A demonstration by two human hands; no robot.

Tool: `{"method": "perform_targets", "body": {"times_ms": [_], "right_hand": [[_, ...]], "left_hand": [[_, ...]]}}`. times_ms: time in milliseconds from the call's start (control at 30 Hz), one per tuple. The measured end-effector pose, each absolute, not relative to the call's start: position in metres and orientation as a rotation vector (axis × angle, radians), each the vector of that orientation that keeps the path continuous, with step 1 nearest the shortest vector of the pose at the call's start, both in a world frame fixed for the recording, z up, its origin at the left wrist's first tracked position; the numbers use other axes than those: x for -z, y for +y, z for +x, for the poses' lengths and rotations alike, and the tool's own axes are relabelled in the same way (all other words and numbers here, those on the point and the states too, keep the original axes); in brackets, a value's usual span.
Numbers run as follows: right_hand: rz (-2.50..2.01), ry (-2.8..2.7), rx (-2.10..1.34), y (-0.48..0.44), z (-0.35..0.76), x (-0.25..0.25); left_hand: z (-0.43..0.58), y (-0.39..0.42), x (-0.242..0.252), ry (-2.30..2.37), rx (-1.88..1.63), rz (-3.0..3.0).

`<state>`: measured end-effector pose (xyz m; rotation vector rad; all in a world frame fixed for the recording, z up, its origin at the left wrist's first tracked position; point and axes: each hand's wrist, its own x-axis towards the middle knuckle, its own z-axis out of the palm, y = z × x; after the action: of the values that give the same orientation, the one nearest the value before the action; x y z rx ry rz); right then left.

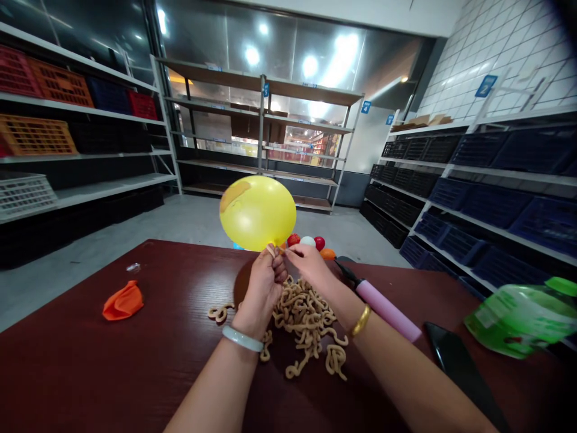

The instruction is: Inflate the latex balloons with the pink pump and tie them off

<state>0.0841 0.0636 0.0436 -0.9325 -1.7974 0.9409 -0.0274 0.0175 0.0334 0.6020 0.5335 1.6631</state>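
Note:
A blown-up yellow balloon (259, 211) stands above the far edge of the table, its neck pointing down toward me. My left hand (267, 278) is closed around the neck just below the balloon. At its right, my right hand (311, 264) pinches the stretched yellow end of the neck between thumb and fingers. A beige loop shows at the left fingertips; what it belongs to is unclear. Below both hands lies a heap of tan, curly strands (304, 316), with a few loose ones beside it.
On the brown table (112, 373) lie a limp orange balloon (123, 300), a pink hand pump (388, 311), a black phone-like slab (462, 367) and a green bottle (523, 319). Several blown-up balloons (319, 243) show past the far edge. Shelves with crates (45, 135) line the sides.

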Motion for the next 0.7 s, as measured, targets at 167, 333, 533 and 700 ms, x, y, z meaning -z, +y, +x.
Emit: {"method": "perform_targets", "body": {"times_ms": [167,333,533,700], "right_hand": [[-0.904,-1.978,-0.299,0.029,0.100,-0.042],[-0.699,-2.046,-0.114,0.011,0.110,-0.040],[-0.572,-1.986,-0.317,0.013,0.121,-0.044],[-0.718,-1.825,-0.407,0.016,0.125,-0.044]], "left_hand": [[-0.022,0.024,-0.015,0.995,-1.866,0.995],[-0.016,0.022,-0.006,1.146,-1.865,1.253],[-0.004,0.011,-0.011,1.129,-1.850,1.314],[0.002,0.003,-0.015,1.210,-1.831,1.426]]}}
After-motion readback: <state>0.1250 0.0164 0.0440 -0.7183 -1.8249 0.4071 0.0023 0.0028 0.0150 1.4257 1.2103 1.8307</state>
